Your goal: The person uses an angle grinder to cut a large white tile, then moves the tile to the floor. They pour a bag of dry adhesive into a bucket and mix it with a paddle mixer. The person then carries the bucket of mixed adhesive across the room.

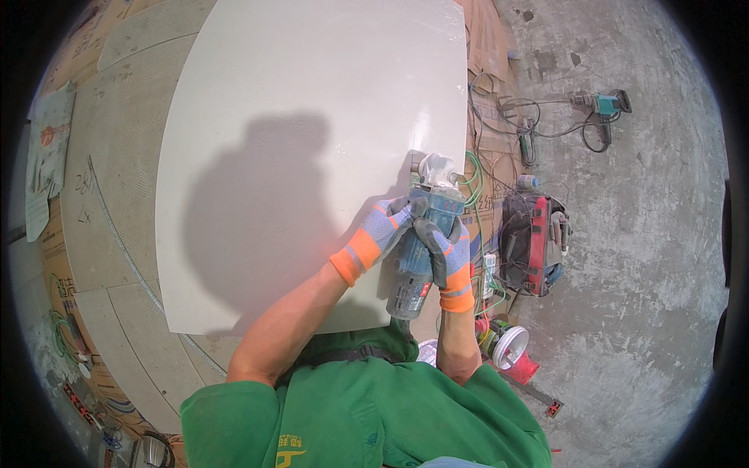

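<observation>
Both my hands, in grey-and-orange work gloves, are closed on a dusty blue angle grinder (414, 263). My left hand (388, 221) grips it from the left, just behind the head. My right hand (448, 251) wraps the right side of its body. The grinder's head and pale guard (438, 169) point away from me, over the right edge of a large white slab (374, 70). Whether the disc touches the slab, I cannot tell. A pale line runs along the slab's surface just beyond the guard.
Right of the slab lie cardboard sheets (488, 47), tangled cables and a teal power drill (606, 104). Closer in are a black-and-red tool bag (537, 242) and a white bucket (511, 348). Large grey tiles (129, 148) and a long thin strip (129, 253) lie at left.
</observation>
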### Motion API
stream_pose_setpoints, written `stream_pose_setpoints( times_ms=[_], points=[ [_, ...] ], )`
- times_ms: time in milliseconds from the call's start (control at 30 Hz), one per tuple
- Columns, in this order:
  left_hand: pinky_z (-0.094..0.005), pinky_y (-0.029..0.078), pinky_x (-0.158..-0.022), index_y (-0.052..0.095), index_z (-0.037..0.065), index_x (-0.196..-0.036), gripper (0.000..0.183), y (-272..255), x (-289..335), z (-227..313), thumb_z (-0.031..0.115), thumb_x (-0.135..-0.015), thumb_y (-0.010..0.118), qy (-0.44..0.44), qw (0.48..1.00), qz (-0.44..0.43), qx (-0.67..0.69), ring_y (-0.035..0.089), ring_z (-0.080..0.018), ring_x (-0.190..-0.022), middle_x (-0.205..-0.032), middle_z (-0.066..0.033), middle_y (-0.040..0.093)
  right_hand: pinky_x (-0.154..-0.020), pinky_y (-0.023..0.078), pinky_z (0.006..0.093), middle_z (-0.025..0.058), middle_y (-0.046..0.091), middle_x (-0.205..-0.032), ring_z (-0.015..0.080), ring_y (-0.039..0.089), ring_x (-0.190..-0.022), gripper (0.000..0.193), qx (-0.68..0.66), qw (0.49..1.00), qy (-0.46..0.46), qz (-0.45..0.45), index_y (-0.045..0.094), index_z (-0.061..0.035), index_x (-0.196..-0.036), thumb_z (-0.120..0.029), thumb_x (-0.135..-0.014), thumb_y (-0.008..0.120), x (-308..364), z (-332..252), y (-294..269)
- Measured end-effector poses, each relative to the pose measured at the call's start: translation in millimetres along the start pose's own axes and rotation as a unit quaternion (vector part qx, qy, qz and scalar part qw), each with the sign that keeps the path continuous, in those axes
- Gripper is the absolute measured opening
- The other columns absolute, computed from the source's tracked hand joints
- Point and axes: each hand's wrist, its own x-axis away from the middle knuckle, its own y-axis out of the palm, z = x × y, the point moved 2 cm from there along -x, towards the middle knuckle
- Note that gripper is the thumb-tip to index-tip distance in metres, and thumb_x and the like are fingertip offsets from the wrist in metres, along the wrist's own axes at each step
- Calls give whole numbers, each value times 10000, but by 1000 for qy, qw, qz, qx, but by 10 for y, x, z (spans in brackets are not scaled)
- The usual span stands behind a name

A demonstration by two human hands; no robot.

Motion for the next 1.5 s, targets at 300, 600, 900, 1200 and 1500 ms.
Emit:
stream_pose_setpoints(
  times_ms=[300,600,900,1200,1500],
  points=[
    [-218,441,-716,587,-8,-1073,347,6,21,8,255,-849,610,-1,1000,-1,8,514,-56,-806,-919,-1,606,-717,449,265,53,602,-897,110,545,-794,369,-2,1000,-11,9,553,16,-1020,-147,-713,677,13,-8,12],
    [-220,446,-703,586,-11,-1069,336,-7,3,-10,246,-854,603,-2,1000,2,-3,515,-57,-795,-908,2,607,-701,448,260,43,597,-889,106,539,-779,370,-21,1000,-10,3,555,12,-1022,-147,-711,677,14,-15,20],
    [-218,443,-729,576,-12,-1090,337,7,26,12,236,-863,591,-15,1000,12,-10,511,-56,-826,-940,2,603,-695,449,261,50,605,-874,106,543,-772,345,-6,1000,-14,7,571,13,-994,-151,-710,677,14,-14,17],
    [-220,439,-733,574,-16,-1091,341,-15,8,-14,236,-862,592,-7,1000,-2,4,509,-55,-831,-952,-1,601,-690,455,271,62,610,-871,115,553,-766,352,15,1000,-6,6,573,17,-996,-173,-718,676,3,15,3],
    [-216,444,-716,580,-20,-1076,352,-14,1,-24,252,-853,604,10,1000,-9,12,514,-56,-812,-938,-4,604,-697,484,260,43,607,-920,111,575,-782,353,15,1000,-16,-9,552,-8,-1059,-120,-743,664,-25,84,-36]
  ],
)
